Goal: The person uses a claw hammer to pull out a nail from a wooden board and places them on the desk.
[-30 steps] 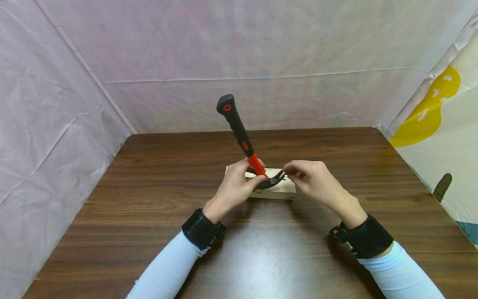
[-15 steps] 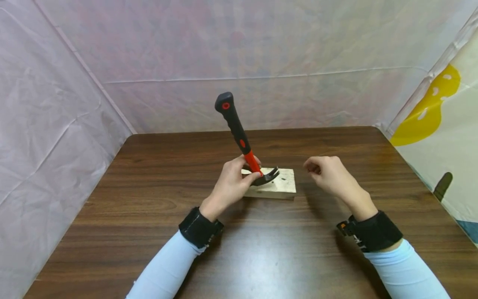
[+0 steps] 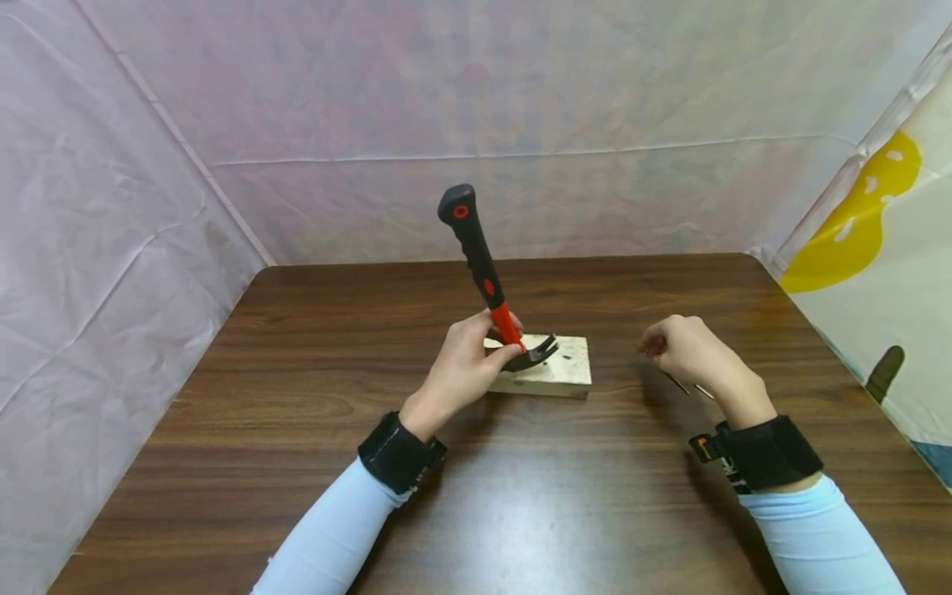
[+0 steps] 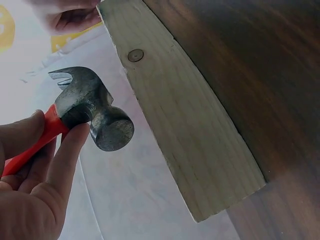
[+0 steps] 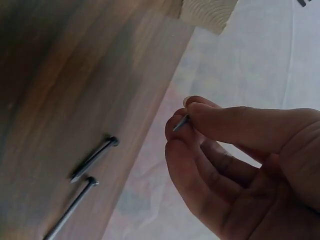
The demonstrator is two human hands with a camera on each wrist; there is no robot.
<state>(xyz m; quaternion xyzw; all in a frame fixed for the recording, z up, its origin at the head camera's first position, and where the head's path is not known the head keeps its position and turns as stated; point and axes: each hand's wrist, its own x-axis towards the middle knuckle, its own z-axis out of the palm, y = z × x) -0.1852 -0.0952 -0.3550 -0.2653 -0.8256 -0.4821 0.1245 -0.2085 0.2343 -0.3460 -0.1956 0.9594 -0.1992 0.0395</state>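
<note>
My left hand [image 3: 463, 362] grips a claw hammer [image 3: 477, 256] low on its red shaft, close to the head. The hammer's black handle points up, and its claw [image 3: 545, 350] faces right over a pale wooden block [image 3: 571, 370]. Small dark marks show on the block's top. Right of the block, my right hand [image 3: 697, 357] is raised over the table. In the right wrist view it pinches a nail [image 5: 181, 123] between thumb and fingers, only a short end showing. Two more nails lie below it: a shorter-looking one [image 5: 95, 159] and another [image 5: 71, 209].
The brown wooden table [image 3: 312, 388] carries the block and the loose nails. Pale sheeting [image 3: 476, 124] hangs behind its back edge and along the left. A sheet with a yellow print [image 3: 848, 231] hangs at the right.
My right hand has moved right, away from the hammer's claw and the block, to above the loose nails. My left hand stays on the hammer, which has shifted only slightly.
</note>
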